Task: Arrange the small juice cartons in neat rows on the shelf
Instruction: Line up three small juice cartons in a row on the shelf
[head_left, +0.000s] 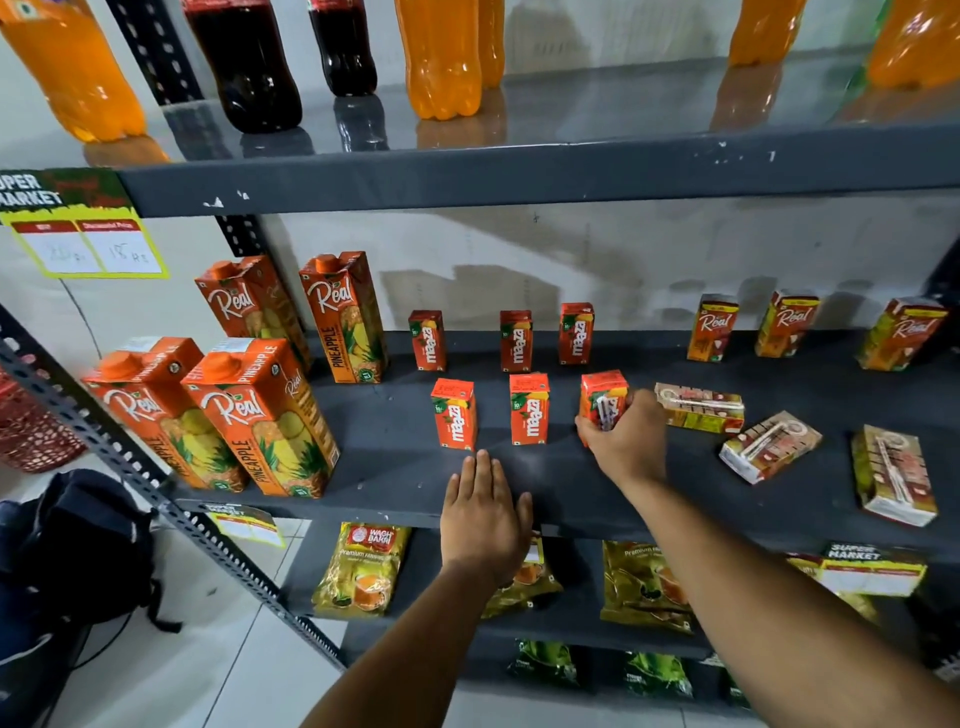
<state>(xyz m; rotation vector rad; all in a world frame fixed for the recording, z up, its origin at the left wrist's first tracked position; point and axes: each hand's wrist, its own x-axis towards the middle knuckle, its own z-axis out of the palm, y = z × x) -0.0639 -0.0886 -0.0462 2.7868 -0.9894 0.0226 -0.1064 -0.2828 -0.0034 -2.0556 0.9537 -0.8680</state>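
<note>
The small juice cartons (529, 408) are standing partly sorted on the middle shelf (395, 462). Three Maaza cartons are lining the back row (516, 340), evenly spaced and upright, and two more are standing in front of them, each roughly in line with a back one. The right hand (626, 434) is gripping the third front carton (602, 397), its fingers (589, 427) curling around the sides while the carton is sitting upright on the shelf with its straw side facing forward, so it looks to be in the middle of being set or turned into place. The left hand (485, 512) is resting flat on the shelf's front edge, fingers pressed together and holding nothing.

Over to the right, three small Real cartons (712, 328) are standing along the back, loosely spaced, and three more are lying flat (770, 446), tilted at odd angles and well apart. By my judgement the Maaza block is nearly finished, while the Real front row is waiting to be stood up and squared, so roughly half the job is remaining.
</note>
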